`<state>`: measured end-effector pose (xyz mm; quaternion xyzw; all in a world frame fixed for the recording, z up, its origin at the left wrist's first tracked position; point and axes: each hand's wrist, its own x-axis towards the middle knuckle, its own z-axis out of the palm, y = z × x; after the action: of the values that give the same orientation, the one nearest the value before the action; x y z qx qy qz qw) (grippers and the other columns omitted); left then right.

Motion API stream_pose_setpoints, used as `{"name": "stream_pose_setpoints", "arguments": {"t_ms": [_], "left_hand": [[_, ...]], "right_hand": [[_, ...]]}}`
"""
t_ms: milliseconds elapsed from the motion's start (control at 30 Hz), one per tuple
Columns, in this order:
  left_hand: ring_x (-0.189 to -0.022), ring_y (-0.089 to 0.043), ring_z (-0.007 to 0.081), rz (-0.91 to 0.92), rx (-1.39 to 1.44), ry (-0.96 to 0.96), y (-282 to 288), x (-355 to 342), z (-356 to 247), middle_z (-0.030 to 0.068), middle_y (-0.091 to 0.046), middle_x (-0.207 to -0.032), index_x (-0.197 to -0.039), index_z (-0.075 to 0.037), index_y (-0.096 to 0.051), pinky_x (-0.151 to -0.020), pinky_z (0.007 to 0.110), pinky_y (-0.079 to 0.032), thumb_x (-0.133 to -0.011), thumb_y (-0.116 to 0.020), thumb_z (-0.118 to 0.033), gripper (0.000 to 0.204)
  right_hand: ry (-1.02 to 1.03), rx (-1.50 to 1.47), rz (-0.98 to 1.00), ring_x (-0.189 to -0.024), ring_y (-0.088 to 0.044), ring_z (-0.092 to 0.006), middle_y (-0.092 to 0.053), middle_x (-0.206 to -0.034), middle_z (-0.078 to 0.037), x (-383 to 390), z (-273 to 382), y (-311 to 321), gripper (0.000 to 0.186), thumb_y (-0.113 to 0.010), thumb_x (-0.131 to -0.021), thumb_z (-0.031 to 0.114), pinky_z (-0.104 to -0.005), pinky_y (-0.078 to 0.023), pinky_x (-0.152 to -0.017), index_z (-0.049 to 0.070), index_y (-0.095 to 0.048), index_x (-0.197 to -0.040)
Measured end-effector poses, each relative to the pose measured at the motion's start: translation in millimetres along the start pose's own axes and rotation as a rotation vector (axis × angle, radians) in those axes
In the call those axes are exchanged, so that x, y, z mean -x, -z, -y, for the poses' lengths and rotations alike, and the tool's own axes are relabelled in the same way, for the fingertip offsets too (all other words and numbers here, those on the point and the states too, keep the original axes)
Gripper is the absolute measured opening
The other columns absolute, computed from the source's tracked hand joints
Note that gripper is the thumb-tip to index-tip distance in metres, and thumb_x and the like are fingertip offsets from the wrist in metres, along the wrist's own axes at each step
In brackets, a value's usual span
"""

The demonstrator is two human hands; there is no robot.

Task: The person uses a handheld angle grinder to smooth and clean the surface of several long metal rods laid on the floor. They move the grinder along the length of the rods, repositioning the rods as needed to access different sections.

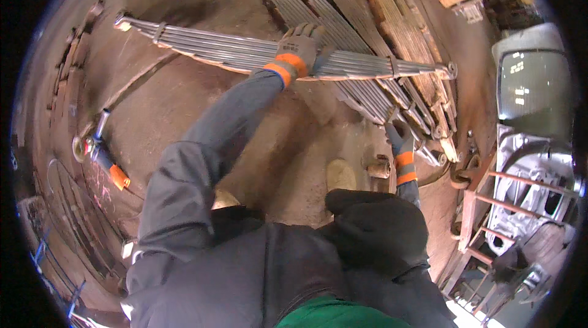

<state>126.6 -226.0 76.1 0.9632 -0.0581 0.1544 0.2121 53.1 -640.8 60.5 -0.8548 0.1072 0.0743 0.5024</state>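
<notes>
A long leaf spring (214, 48), a stack of grey steel strips held by clamps, lies crosswise over other springs, with an eye at each end. My left hand (298, 49), in a grey glove with an orange cuff, is closed over its upper edge near the middle. Beneath its right half, more leaf springs (343, 34) lie side by side, slanting away to the upper left. My right hand (400, 138), gloved with orange bands, is low at the near end of one of these springs. Its fingers are dark and partly hidden, so their grip is unclear.
An angle grinder (105, 155) with an orange-ended handle lies on the brown floor at left. Rusty strips (68, 71) line the left side. A short cylinder (379, 167) stands near my right wrist. At right are a rusty metal frame (470, 221) and a vehicle door panel (520, 187).
</notes>
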Motion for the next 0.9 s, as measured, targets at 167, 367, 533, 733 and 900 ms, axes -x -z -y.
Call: {"name": "stream_pose_setpoints", "arguments": {"t_ms": [167,367,533,733,900], "left_hand": [[-0.094,-0.067,0.0398,0.166,-0.07,0.202,-38.3,-0.9,-17.8,0.0192,-0.072,-0.098,-0.11,-0.012,-0.072,-0.088,0.049,-0.05,-0.098,-0.052,-0.048,0.043],[-0.093,-0.067,0.0381,-0.017,-0.093,0.195,-35.6,6.9,-7.9,0.017,-0.073,-0.095,-0.095,-0.01,-0.075,-0.085,0.049,-0.05,-0.096,-0.054,-0.048,0.043],[-0.094,-0.067,0.0402,0.016,-0.054,0.221,-69.3,-7.0,-25.3,0.0188,-0.072,-0.097,-0.1,-0.007,-0.075,-0.083,0.048,-0.052,-0.092,-0.06,-0.043,0.04],[-0.093,-0.066,0.037,-0.081,-0.05,0.242,-35.6,8.2,-29.6,0.0135,-0.073,-0.092,-0.087,-0.009,-0.075,-0.092,0.045,-0.049,-0.089,-0.064,-0.045,0.038],[-0.091,-0.066,0.0351,-0.163,-0.103,0.231,-42.9,12.5,-28.8,0.0116,-0.072,-0.092,-0.089,-0.011,-0.074,-0.089,0.045,-0.05,-0.089,-0.065,-0.042,0.033]], "right_hand": [[-0.112,-0.344,-0.055,-0.091,-0.07,-0.0247,-0.069,-0.112,-0.011,-2.8,-6.1,54.1,0.048,-0.076,-0.091,0.028,-0.0355,-0.057,-0.077,0.0,-0.062,-0.127],[-0.091,-0.778,-0.082,-0.113,-0.064,-0.0241,-0.065,-0.128,-0.008,-145.5,-8.1,93.8,0.047,-0.071,-0.093,0.029,-0.0396,-0.053,-0.094,0.005,-0.062,-0.132],[-0.062,-1.141,-0.268,-0.127,-0.055,-0.0263,-0.065,-0.13,-0.006,-356.6,-45.5,210.0,0.046,-0.059,-0.098,0.031,-0.0394,-0.041,-0.11,0.013,-0.057,-0.14],[-0.103,-0.951,0.086,-0.123,-0.06,-0.0315,-0.062,-0.138,-0.012,-397.7,-39.0,167.2,0.053,-0.048,-0.101,0.045,-0.0471,-0.048,-0.107,0.009,-0.058,-0.139],[-0.132,-0.866,-0.011,-0.118,-0.063,-0.0351,-0.065,-0.131,-0.018,-426.5,-48.9,173.3,0.052,-0.05,-0.1,0.042,-0.0507,-0.052,-0.102,0.003,-0.063,-0.132]]}}
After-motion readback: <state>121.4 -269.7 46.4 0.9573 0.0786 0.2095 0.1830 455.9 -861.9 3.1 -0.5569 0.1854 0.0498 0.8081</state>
